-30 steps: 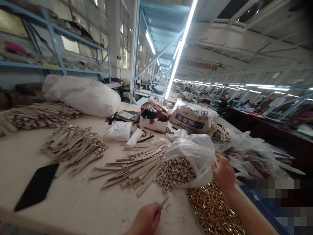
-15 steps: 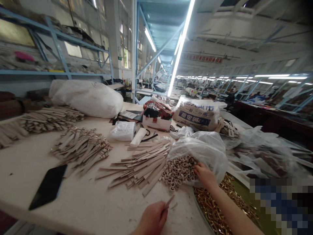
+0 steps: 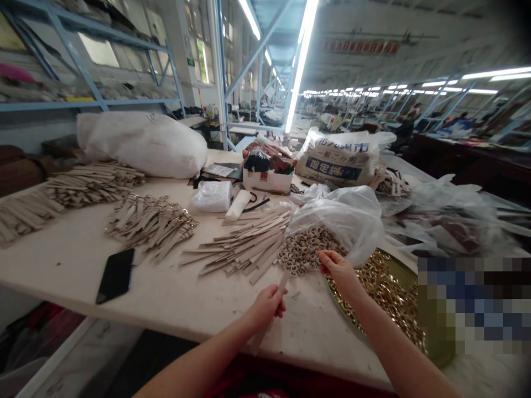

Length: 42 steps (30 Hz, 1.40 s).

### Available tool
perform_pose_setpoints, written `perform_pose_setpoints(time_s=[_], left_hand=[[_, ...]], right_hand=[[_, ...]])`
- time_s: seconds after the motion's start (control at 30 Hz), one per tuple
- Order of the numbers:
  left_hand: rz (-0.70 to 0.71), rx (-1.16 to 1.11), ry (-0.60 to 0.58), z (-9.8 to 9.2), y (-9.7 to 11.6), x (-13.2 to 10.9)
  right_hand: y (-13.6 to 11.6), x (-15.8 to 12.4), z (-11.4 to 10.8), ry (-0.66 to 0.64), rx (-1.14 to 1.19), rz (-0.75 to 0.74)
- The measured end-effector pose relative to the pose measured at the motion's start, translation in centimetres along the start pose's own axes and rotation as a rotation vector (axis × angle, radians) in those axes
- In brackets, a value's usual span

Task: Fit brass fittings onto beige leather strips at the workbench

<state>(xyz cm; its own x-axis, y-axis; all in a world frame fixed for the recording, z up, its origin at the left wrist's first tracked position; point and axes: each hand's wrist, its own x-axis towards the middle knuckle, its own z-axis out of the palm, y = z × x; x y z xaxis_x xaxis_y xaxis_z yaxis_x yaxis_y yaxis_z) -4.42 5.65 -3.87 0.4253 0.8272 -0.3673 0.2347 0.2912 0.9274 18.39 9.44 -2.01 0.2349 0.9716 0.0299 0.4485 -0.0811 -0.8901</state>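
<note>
My left hand (image 3: 269, 304), low in the middle of the head view, is closed around a flat beige strap (image 3: 284, 281); one end pokes up past the fingers. Just right of it, my right hand (image 3: 335, 270) has thumb and fingertips pinched together in front of a heap of small beige loops (image 3: 305, 249). Whatever sits between those fingertips is too small to make out. The loops spill from a clear plastic bag (image 3: 357, 213). Loose beige straps (image 3: 244, 243) fan out left of the heap. Gold-coloured metal pieces (image 3: 385, 293) fill a round tray (image 3: 400, 264) under my right forearm.
On the table (image 3: 166, 293) lie a black phone (image 3: 116, 275), bundled straps with metal ends (image 3: 151, 224) and a white plastic packet (image 3: 212, 196). Farther back stand a filled box (image 3: 267, 181), a big white sack (image 3: 143, 143) and a printed bag (image 3: 336, 160).
My right hand has drawn back from the loops toward my left hand. The left hand has turned, showing more of its strap. The camera view has tilted down.
</note>
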Motion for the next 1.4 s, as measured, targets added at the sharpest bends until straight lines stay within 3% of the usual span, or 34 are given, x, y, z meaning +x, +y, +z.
perform_pose_setpoints(time_s=[0.13,0.2,0.33,0.57,0.7,0.87,1.0,1.13,1.2,1.3,1.4], left_hand=[[-0.128,-0.399,-0.228,0.6,1.7,-1.1],[-0.213,-0.512,-0.285,1.0,2.4,-1.8],[-0.353,-0.557,-0.335,1.6,3.1,-2.8],[-0.420,-0.621,-0.351,1.9,2.7,-3.5],[-0.390,-0.709,-0.249,1.8,2.7,-3.1],[-0.079,-0.847,0.102,1.4,2.8,-0.9],[-0.100,-0.648,0.310,0.9,1.0,-0.8],[-0.169,-0.425,0.229,-0.2,-1.3,-3.7],[-0.185,-0.166,0.131,-0.8,-1.5,-4.9],[0.085,0.400,0.005,-0.7,-0.7,-5.1],[0.411,0.869,0.010,0.7,0.5,-3.1]], right_hand=[[0.3,-7.3,2.4,-0.127,0.694,0.396],[0.5,-9.7,3.0,-0.119,0.877,0.512],[0.4,-11.6,3.2,-0.095,0.983,0.554],[0.5,-12.8,3.5,-0.084,1.017,0.657],[0.5,-13.2,3.8,-0.086,0.988,0.630],[0.5,-13.2,3.8,-0.049,1.026,0.606],[0.6,-13.2,3.5,-0.041,1.053,0.638],[0.7,-13.1,3.1,0.000,1.084,0.652],[0.7,-13.1,3.0,0.008,1.106,0.670],[0.8,-13.0,3.0,0.016,1.132,0.693],[1.0,-12.9,2.7,0.039,1.137,0.673]])
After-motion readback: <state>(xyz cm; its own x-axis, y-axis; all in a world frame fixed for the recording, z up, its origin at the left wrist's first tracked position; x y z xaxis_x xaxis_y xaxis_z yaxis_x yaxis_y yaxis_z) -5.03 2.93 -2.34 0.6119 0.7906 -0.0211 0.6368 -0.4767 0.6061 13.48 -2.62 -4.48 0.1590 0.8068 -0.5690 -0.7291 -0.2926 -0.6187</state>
